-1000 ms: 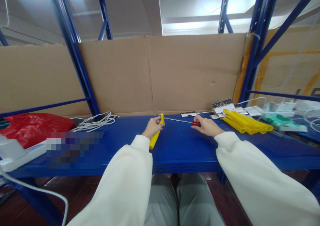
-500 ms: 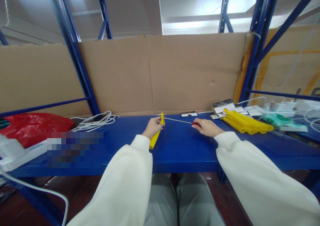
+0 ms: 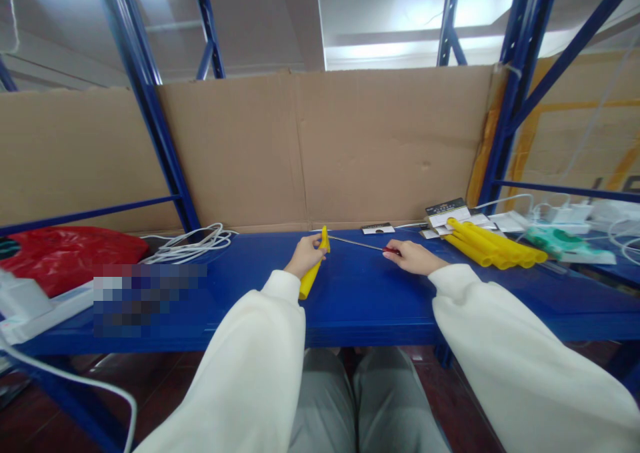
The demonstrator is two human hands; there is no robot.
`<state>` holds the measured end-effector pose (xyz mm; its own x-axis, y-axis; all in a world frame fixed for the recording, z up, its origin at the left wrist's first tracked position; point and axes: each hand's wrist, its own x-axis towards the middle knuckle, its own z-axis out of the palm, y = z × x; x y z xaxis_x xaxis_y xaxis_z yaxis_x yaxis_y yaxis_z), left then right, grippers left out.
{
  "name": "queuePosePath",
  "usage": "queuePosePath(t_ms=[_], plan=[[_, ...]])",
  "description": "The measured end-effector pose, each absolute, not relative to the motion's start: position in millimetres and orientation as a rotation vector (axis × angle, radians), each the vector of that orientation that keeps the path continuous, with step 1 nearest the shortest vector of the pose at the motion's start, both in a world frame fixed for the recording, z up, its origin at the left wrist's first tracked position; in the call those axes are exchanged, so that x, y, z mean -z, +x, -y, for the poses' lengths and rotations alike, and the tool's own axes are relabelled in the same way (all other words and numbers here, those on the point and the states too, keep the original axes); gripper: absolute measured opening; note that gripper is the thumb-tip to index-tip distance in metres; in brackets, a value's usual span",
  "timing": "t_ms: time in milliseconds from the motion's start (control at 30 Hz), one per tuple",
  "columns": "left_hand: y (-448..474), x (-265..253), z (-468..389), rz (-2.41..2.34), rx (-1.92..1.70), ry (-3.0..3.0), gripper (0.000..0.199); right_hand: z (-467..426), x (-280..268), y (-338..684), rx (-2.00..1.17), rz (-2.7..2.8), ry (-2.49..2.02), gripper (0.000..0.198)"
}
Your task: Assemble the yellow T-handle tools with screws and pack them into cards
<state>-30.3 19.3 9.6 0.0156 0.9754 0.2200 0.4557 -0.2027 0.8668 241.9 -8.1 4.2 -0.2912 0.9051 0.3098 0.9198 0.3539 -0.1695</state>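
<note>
My left hand (image 3: pixel 306 255) is closed around a yellow plastic tube-like piece (image 3: pixel 310 281), which is tilted, with a narrower, shaped top end showing above the fingers. In my right hand (image 3: pixel 414 257) is the red handle of a screwdriver (image 3: pixel 356 243), gripped with the fingers closed. Its long thin metal shaft points left, and the tip reaches the upper part of the yellow piece. Whether the tip is in a screw there is too small to make out. Both hands are just above the blue tabletop (image 3: pixel 360 306).
Several yellow tubes (image 3: pixel 493 243) lie at the right beside black-and-white cards (image 3: pixel 447 214) and a green-white packet (image 3: pixel 563 241). Another card (image 3: pixel 378 229) lies at the back edge. Left are a coiled white cable (image 3: pixel 193 245), a red bag (image 3: pixel 80 253) and a power strip (image 3: pixel 55 309). Cardboard (image 3: pixel 380 146) stands behind.
My right hand has shifted very slightly on the screwdriver handle. The left hand and the yellow piece stay in place.
</note>
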Motion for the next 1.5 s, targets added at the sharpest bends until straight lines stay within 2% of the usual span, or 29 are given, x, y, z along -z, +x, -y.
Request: queuePosePath(t_ms=[167, 300, 467, 767, 1167, 1400, 1500], plan=[[-29.4, -10.3, -17.9, -1.477, -1.134, 1.715, 0.05, 0.3, 3.2, 247.0, -0.344, 2.25, -1.404, 0.029], [-28.0, -9.6, -18.0, -1.505, -1.144, 1.707, 0.048, -1.1, 4.9, 247.7, -0.43, 2.217, -1.407, 0.031], [-27.5, -9.4, -18.4, -1.498, -1.144, 1.704, 0.048, -5.1, 8.3, 250.1, -0.306, 2.172, -1.341, 0.019], [-29.1, -5.9, -18.8, -1.475, -1.159, 1.761, 0.049, 2.2, -0.5, 253.6, 0.069, 2.191, -1.403, 0.016], [-28.7, -5.2, -21.2, -1.462, -1.142, 1.725, 0.051, -2.5, 2.4, 254.8, 0.047, 2.189, -1.452, 0.011], [-26.7, -4.6, -23.3, -1.443, -1.235, 1.54, 0.073, -12.5, 2.9, 263.6, 0.026, 2.126, -1.508, 0.008], [-27.1, -6.7, -23.2, -1.512, -1.3, 1.477, 0.077, -17.4, 4.3, 274.7, 0.092, 2.091, -1.623, 0.007]])
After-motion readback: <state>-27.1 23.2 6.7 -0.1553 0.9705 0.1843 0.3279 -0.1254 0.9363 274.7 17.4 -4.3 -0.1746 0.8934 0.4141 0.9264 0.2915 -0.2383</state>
